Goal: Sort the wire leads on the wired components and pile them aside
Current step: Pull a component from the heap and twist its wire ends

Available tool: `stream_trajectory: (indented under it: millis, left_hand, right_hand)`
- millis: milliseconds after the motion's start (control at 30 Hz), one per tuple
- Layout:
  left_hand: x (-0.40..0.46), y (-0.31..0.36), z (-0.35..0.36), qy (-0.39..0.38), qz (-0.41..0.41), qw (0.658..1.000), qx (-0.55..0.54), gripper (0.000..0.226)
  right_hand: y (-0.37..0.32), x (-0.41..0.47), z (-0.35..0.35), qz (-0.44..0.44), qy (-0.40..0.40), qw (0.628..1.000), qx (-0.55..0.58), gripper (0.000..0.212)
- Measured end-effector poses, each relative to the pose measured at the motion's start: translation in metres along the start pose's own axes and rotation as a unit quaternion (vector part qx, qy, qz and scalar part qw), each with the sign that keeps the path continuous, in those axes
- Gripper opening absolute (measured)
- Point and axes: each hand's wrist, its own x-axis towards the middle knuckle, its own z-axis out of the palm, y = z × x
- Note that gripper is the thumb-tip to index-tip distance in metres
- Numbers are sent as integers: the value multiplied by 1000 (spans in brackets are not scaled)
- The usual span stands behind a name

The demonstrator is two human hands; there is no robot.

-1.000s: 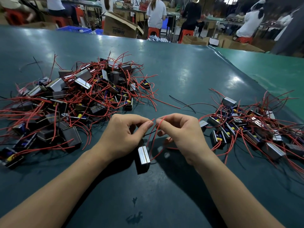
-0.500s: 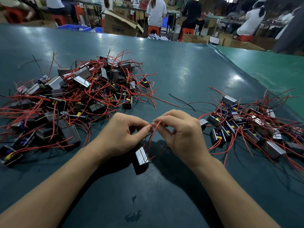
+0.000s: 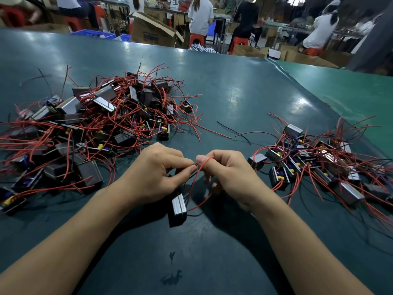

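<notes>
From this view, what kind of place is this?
Probably a factory assembly floor: wired components heaped on a long green table, cartons behind, other workers at benches.

left hand [image 3: 156, 171] + right hand [image 3: 226, 173] pinch one red lead [image 3: 196, 182] mid-table | its component [image 3: 178, 206] hangs just below | big unsorted pile [image 3: 89, 128] toward left edge of table [image 3: 234, 86] | smaller pile [image 3: 319, 165] toward right edge

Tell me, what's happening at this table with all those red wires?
A person is sorting wire leads on small wired components. Both the left hand and the right hand pinch a red lead of one component that sits on the table below them. A big pile lies left, a smaller pile right.
</notes>
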Motion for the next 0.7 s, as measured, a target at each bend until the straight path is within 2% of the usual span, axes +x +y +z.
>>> stream_trajectory:
  millis: [67, 100, 167, 200, 267, 400, 533, 700]
  left_hand:
    - [-1, 2, 1, -11, -1, 999, 33, 25]
    - [-1, 2, 2, -17, -4, 999, 42, 30]
    - [0, 1, 2, -17, -14, 999, 38, 32]
    - [0, 0, 1, -12, -22, 999, 24, 28]
    - [0, -3, -1, -4, -38, 999, -1, 19]
    - [0, -4, 0, -20, -42, 998, -33, 17]
    - [-1, -3, 1, -37, -38, 997, -52, 16]
    - [-2, -1, 0, -47, -43, 996, -62, 18]
  right_hand:
    - [2, -1, 7, -25, 56, 997, -51, 26]
    - [5, -1, 9, -75, 96, 985, -122, 25]
    - [6, -3, 11, -205, 142, 929, -274, 22]
    - [5, -4, 8, -257, 136, 905, -312, 20]
    - [4, -2, -1, -315, 92, 889, -319, 14]
    - [4, -1, -13, -309, 45, 899, -308, 23]
    - [5, 1, -17, -340, 18, 883, -323, 12]
    - [6, 1, -19, -340, 5, 868, -361, 14]
